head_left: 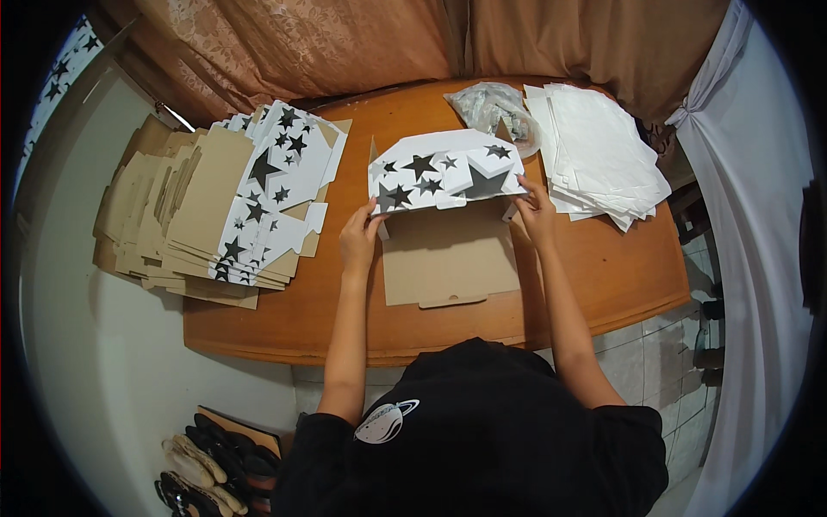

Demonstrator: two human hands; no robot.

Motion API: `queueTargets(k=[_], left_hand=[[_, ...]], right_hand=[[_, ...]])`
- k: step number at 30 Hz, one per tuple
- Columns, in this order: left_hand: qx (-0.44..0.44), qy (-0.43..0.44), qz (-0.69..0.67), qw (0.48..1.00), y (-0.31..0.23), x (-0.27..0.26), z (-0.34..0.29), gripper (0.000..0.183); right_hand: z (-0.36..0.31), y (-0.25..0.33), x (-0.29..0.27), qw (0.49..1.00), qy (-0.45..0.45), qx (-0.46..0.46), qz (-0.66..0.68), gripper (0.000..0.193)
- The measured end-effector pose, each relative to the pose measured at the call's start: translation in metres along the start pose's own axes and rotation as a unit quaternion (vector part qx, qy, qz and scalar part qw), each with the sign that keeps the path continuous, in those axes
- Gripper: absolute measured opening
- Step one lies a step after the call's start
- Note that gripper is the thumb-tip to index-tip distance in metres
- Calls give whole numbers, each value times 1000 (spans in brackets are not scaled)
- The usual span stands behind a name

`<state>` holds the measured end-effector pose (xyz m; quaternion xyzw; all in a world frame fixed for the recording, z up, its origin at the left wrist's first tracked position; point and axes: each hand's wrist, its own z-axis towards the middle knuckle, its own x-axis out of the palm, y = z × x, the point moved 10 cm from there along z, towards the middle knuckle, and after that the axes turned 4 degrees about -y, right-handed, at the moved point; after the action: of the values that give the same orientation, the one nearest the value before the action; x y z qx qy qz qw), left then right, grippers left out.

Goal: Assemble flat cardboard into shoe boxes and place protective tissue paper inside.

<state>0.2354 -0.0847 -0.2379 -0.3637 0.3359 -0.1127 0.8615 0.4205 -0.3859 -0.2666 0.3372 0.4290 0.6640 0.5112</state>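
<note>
A partly folded cardboard box stands in front of me on the wooden table. Its outside is white with black and grey stars, its inside plain brown. One brown panel lies flat toward me, with a small tab along its near edge. My left hand grips the left corner of the raised star panel between thumb and fingers. At the right corner, my right hand pinches the same panel. The underside of the fold behind the panel is partly hidden.
Flat cardboard blanks are heaped at the left, the top one star-printed. A clear plastic bag with things inside lies behind the box. White sheets are stacked at the right. Shoes sit on the floor at lower left.
</note>
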Motion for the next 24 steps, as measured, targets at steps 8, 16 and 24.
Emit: queueTargets(k=[8, 16, 24], left_hand=[[50, -73, -35, 995, 15, -17, -44, 28], [-19, -106, -37, 993, 60, -23, -128, 39], [-122, 41, -18, 992, 42, 7, -135, 96]], right_hand=[[-47, -22, -6, 998, -47, -30, -13, 42], [-118, -2, -15, 983, -13, -131, -128, 55], [-124, -32, -23, 936, 19, -39, -350, 77]])
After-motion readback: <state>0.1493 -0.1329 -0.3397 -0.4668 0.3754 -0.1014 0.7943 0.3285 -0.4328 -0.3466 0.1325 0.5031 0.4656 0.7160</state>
